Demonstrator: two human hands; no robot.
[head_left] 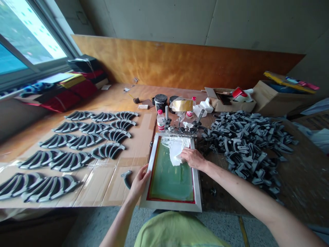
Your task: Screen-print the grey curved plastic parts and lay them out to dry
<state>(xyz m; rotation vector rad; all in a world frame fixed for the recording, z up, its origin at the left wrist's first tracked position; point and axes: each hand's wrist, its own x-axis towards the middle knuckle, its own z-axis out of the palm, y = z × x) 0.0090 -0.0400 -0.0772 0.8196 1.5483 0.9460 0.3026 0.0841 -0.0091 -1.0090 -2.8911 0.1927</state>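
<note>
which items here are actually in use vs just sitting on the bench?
In use:
- screen frame, left hand on its edge
- white paste on the mesh, right hand pressing into it
- single grey part beside the frame

Lying about:
- rows of grey parts
- heap of grey parts
- black jar
- cardboard boxes

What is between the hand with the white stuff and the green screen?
Nothing visible apart from the white stuff itself. The right hand presses a white wad straight onto the green screen. The left hand grips the frame's left edge, off to the side.
</note>
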